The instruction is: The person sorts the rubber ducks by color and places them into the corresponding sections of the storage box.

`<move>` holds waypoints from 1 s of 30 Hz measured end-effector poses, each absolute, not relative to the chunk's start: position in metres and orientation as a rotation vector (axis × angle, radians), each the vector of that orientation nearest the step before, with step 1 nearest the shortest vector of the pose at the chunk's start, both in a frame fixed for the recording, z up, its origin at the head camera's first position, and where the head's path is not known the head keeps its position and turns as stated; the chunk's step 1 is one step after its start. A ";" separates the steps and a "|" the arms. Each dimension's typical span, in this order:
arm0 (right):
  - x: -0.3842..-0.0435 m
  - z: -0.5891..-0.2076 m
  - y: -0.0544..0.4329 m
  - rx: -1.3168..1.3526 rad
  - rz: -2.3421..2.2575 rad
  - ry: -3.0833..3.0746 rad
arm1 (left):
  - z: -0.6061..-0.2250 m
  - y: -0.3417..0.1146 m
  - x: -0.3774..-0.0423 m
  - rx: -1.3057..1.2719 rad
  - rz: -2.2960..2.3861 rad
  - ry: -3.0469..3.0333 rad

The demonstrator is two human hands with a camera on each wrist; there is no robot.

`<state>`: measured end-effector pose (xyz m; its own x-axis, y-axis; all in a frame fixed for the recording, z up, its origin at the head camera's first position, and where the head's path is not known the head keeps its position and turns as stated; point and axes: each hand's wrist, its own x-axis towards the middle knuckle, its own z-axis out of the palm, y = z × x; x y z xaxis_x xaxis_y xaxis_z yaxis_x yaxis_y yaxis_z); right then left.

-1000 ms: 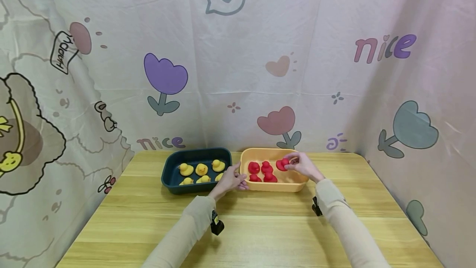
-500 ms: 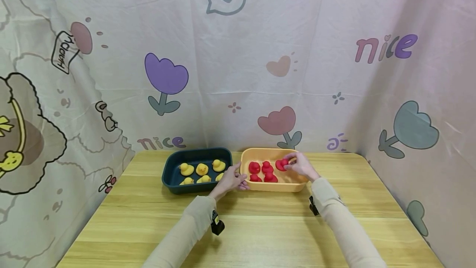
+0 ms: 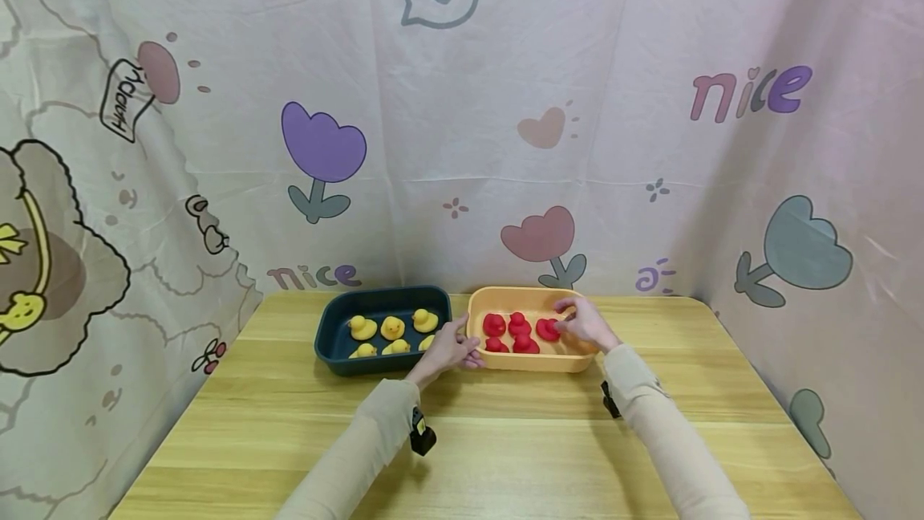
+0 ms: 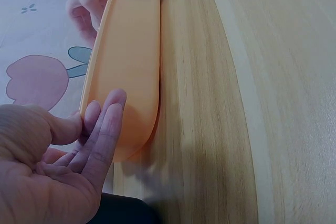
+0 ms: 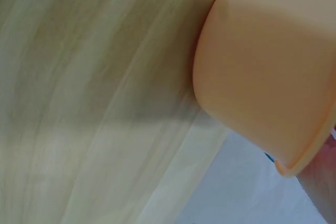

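My left hand (image 3: 446,348) grips the near left corner of a light orange plastic bin (image 3: 549,362). In the left wrist view its thumb is at the rim and its fingers lie along the outer wall. Inside the bin sit several red rubber ducks. My right hand (image 3: 590,322) reaches over the bin's right end, thumb and fingers spread apart, fingertips right beside the rightmost red duck (image 3: 546,331). That duck rests on the bin floor. The right wrist view shows mostly the bin's outer wall (image 5: 262,66); most of the hand is hidden there.
Left of the orange bin stands a dark blue bin (image 3: 326,353) with several yellow rubber ducks (image 3: 393,329). Both bins are near the back edge of a wooden table (image 3: 505,448). A printed curtain (image 3: 447,127) hangs behind.
The right hand has lowered the rightmost red duck onto the bin floor and let it go; its fingers have parted. The left hand keeps its grip on the bin corner.
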<state>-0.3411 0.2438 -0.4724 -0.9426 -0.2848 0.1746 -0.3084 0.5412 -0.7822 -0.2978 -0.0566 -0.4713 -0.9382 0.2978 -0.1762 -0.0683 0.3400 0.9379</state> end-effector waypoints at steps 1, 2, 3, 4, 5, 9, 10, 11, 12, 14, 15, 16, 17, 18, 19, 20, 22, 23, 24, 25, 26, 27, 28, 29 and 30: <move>-0.340 -0.471 0.243 0.511 1.385 -2.742 | -0.471 -0.057 -0.298 0.207 1.629 2.290; -0.340 -0.470 0.242 0.488 1.374 -2.750 | -0.471 -0.057 -0.298 0.207 1.631 2.287; -0.336 -0.466 0.240 0.433 1.347 -2.783 | -0.471 -0.057 -0.298 0.214 1.631 2.286; -0.336 -0.465 0.239 0.412 1.321 -2.793 | -0.471 -0.057 -0.298 0.215 1.634 2.284; -0.335 -0.463 0.239 0.405 1.298 -2.797 | -0.472 -0.057 -0.298 0.215 1.634 2.282; -0.333 -0.462 0.240 0.439 1.257 -2.790 | -0.472 -0.057 -0.299 0.218 1.633 2.288; -0.332 -0.462 0.240 0.451 1.261 -2.779 | -0.472 -0.057 -0.299 0.213 1.633 2.288; -0.332 -0.463 0.241 0.473 1.271 -2.762 | -0.472 -0.057 -0.300 0.210 1.633 2.291; -0.332 -0.464 0.241 0.489 1.284 -2.744 | -0.472 -0.058 -0.300 0.212 1.634 2.295; -0.331 -0.465 0.242 0.501 1.317 -2.709 | -0.473 -0.058 -0.300 0.212 1.640 2.300; -0.330 -0.466 0.243 0.501 1.331 -2.693 | -0.473 -0.057 -0.301 0.215 1.644 2.301; -0.329 -0.466 0.243 0.502 1.344 -2.680 | -0.473 -0.057 -0.301 0.213 1.648 2.300; -0.328 -0.467 0.243 0.503 1.356 -2.669 | -0.473 -0.057 -0.301 0.219 1.651 2.304; -0.326 -0.467 0.243 0.500 1.363 -2.662 | -0.474 -0.057 -0.301 0.221 1.654 2.305; -0.325 -0.468 0.242 0.493 1.366 -2.656 | -0.474 -0.057 -0.301 0.226 1.661 2.303; -0.323 -0.469 0.242 0.487 1.371 -2.648 | -0.474 -0.057 -0.300 0.229 1.667 2.302; -0.320 -0.471 0.242 0.482 1.367 -2.633 | -0.475 -0.057 -0.299 0.246 1.680 2.295; -0.319 -0.472 0.242 0.480 1.366 -2.619 | -0.475 -0.058 -0.299 0.253 1.687 2.289; -0.317 -0.473 0.242 0.477 1.361 -2.602 | -0.476 -0.058 -0.298 0.255 1.693 2.283; -0.315 -0.474 0.242 0.481 1.355 -2.585 | -0.476 -0.059 -0.297 0.264 1.701 2.277; -0.313 -0.475 0.242 0.482 1.347 -2.565 | -0.475 -0.060 -0.296 0.274 1.707 2.275; -0.311 -0.476 0.242 0.478 1.339 -2.544 | -0.475 -0.061 -0.295 0.285 1.709 2.277; -0.309 -0.477 0.242 0.470 1.330 -2.524 | -0.474 -0.062 -0.294 0.286 1.709 2.281; -0.308 -0.478 0.242 0.462 1.319 -2.507 | -0.474 -0.064 -0.293 0.293 1.706 2.290; -0.306 -0.478 0.242 0.454 1.301 -2.494 | -0.473 -0.065 -0.291 0.299 1.702 2.304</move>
